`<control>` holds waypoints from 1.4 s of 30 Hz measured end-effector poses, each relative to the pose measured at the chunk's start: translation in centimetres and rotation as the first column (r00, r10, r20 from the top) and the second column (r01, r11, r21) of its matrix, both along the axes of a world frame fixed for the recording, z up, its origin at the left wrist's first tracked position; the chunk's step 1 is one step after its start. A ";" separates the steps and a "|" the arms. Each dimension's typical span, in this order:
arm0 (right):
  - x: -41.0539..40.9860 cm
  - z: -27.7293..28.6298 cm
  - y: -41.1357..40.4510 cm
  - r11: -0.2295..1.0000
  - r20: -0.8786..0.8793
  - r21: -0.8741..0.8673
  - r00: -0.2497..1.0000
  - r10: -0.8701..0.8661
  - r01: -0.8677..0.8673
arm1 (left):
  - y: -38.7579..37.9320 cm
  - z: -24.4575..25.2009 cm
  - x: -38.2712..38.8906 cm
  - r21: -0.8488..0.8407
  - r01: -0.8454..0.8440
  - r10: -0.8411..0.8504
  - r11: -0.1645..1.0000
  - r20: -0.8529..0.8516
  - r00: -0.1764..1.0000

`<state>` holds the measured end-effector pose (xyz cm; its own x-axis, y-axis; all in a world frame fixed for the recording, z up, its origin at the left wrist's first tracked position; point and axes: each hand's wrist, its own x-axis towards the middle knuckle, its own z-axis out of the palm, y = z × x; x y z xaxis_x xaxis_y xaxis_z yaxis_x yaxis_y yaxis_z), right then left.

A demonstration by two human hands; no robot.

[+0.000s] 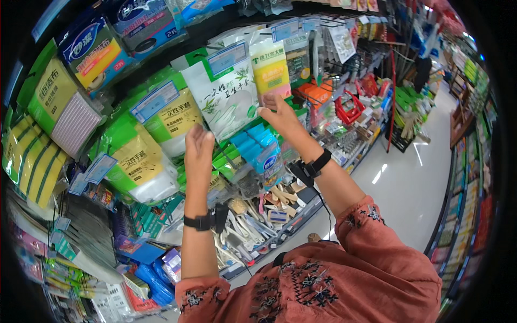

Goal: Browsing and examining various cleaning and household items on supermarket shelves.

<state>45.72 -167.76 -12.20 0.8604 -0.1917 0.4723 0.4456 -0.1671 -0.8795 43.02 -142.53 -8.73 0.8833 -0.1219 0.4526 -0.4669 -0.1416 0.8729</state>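
My left hand (198, 147), fingers loosely bent, is raised before hanging packs of disposable gloves. A green and yellow glove pack (173, 115) is behind its fingertips, and another green and yellow glove pack (139, 161) hangs to its left. Between my two hands hangs a white pack of disposable PE gloves (228, 97) with a green top. Thumb and fingers apart, my right hand (278, 115) is by that pack's lower right edge; contact cannot be told. Just above it is a yellow and white pack (270, 66). Neither hand visibly holds anything.
Scouring-cloth packs (64, 105) hang at the left. Blue packets (258, 151) hang on hooks below my right hand. Brushes with pale handles (246, 226) fill a low shelf. A red basket (349, 108) stands farther right, and a pale aisle floor (387, 173) separates stocked shelves (464, 226).
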 end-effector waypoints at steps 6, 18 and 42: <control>3.7 1.2 -2.1 0.973 -0.066 0.028 0.971 0.231 -0.230 | -3.7 1.2 3.2 -0.035 -0.173 0.173 0.984 -0.002 0.985; -1.7 3.4 -5.7 0.740 0.011 0.303 0.779 0.627 -0.601 | -8.4 3.2 -4.9 -0.444 -0.153 0.112 0.883 -0.118 0.987; -15.2 2.3 -2.5 0.626 0.217 -0.580 0.642 0.736 -0.522 | -13.8 -5.2 -8.0 -0.970 0.042 -0.689 0.238 -0.139 0.712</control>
